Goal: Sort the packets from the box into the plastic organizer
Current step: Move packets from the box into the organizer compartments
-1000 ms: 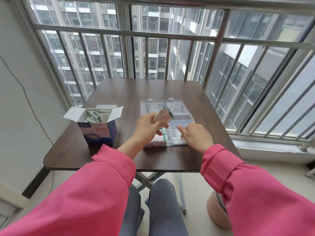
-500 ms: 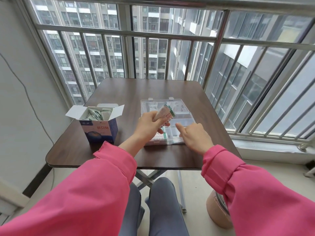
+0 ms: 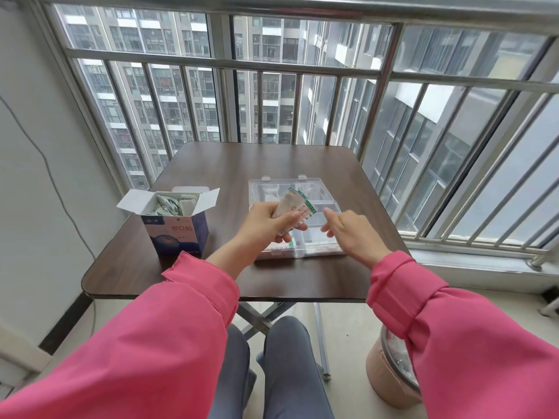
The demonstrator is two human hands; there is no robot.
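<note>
A dark brown wood-grain table (image 3: 211,164) with rounded corners stands on crossed metal legs (image 3: 260,319) by the barred window. On its left part sits an open blue and white box (image 3: 175,229) with packets (image 3: 169,204) inside. Right of it, well apart, lies a clear plastic organizer (image 3: 314,246), lid open.
</note>
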